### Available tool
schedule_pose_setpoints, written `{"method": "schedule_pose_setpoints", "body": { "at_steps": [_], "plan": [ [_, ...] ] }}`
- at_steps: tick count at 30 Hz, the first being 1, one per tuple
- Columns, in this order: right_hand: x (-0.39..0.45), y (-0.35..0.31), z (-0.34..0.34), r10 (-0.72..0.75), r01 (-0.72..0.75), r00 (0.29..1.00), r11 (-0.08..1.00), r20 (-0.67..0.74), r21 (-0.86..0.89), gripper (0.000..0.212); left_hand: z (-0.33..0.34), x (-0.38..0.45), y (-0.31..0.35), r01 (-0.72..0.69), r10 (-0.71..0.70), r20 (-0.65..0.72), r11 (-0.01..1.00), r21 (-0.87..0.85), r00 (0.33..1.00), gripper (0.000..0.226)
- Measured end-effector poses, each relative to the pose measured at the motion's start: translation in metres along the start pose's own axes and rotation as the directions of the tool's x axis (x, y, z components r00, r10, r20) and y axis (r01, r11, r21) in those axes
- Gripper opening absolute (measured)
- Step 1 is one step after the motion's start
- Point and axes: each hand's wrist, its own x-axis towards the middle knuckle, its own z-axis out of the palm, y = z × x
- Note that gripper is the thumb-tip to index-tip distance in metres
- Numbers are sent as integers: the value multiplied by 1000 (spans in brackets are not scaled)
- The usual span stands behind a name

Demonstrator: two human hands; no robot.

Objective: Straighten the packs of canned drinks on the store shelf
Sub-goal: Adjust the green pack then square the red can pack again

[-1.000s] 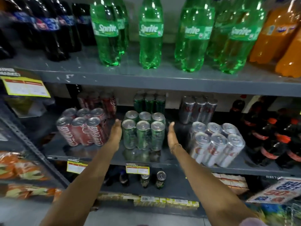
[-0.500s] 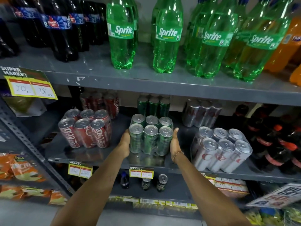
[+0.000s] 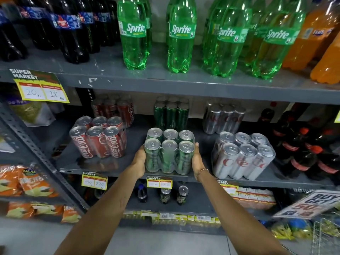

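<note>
A shrink-wrapped pack of green cans [image 3: 169, 151] stands at the front of the grey middle shelf [image 3: 128, 166]. My left hand [image 3: 139, 160] presses its left side and my right hand [image 3: 197, 159] presses its right side, so both hands clamp it. To its left sits a red Coca-Cola can pack [image 3: 98, 138], turned slightly. On the right a silver can pack [image 3: 242, 155] leans askew. Behind them stand a second red pack [image 3: 114, 109], a second green pack [image 3: 172, 113] and a second silver pack [image 3: 223, 116].
Green Sprite bottles [image 3: 181, 35], dark cola bottles [image 3: 68, 28] and orange bottles [image 3: 312, 34] fill the shelf above. Small dark bottles [image 3: 303, 153] crowd the right end of the middle shelf. Loose cans [image 3: 182, 195] stand on the lower shelf, and snack bags [image 3: 24, 183] hang at the left.
My open hands closed in from either side and took hold of the green can pack. The pack now sits nearer the shelf's front edge.
</note>
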Motion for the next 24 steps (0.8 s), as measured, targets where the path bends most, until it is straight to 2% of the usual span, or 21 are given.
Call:
{"method": "schedule_pose_setpoints", "body": {
  "at_steps": [6,10,12,14,16,17,18,20,22,24],
  "plan": [
    [-12,-4,1,10,-11,1000,998,-16,-67,72,-2,-10,-4,-11,11,-5,1000,4,1000,49],
    [-16,-6,0,35,-35,999,994,-2,-106,76,-1,-12,-2,30,-30,1,999,-15,1000,64],
    [-17,-9,1,10,-13,999,996,-41,-83,76,-3,-14,-1,21,-21,-11,1000,-2,1000,68],
    [-19,-13,5,-110,95,972,992,-207,-81,68,-8,-17,0,-49,51,-67,998,33,996,62],
    [-25,-21,15,-303,234,872,948,-384,-215,56,-17,-21,5,-167,175,-114,983,76,978,55],
    [-28,-26,21,-424,296,804,893,-416,-338,47,-23,-23,9,-232,242,-108,968,94,964,52],
    [-30,-31,28,-538,349,745,818,-394,-458,40,-31,-25,13,-300,311,-91,947,118,946,49],
    [-33,-35,50,-691,433,681,647,-243,-628,36,-50,-28,27,-431,444,-51,888,159,895,39],
    [-32,-38,81,-757,520,650,509,-69,-686,37,-71,-29,46,-554,567,-16,811,188,824,28],
    [-30,-36,117,-769,599,635,430,74,-676,37,-95,-30,66,-645,673,-37,721,253,739,20]
  ]
}}
